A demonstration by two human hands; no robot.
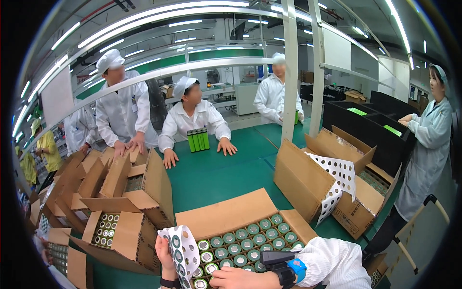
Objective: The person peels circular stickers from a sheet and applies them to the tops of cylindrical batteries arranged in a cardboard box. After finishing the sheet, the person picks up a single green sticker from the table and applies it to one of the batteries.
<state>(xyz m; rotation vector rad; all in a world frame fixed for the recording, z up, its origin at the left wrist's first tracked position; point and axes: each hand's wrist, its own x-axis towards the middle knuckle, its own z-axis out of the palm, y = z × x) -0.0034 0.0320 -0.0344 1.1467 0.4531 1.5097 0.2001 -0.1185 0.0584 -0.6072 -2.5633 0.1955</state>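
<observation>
Right hand (237,279) (bare) over battery cells (234,249)

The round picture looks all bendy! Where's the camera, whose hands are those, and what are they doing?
There's no robot here. A person wears the camera on their head, and its wide fisheye lens bends straight lines. Those are the person's own bare hands. The left hand holds a white sheet full of holes. The right hand is over green cylinders standing in an open cardboard box. Below is a green table, with more boxes around.
</observation>
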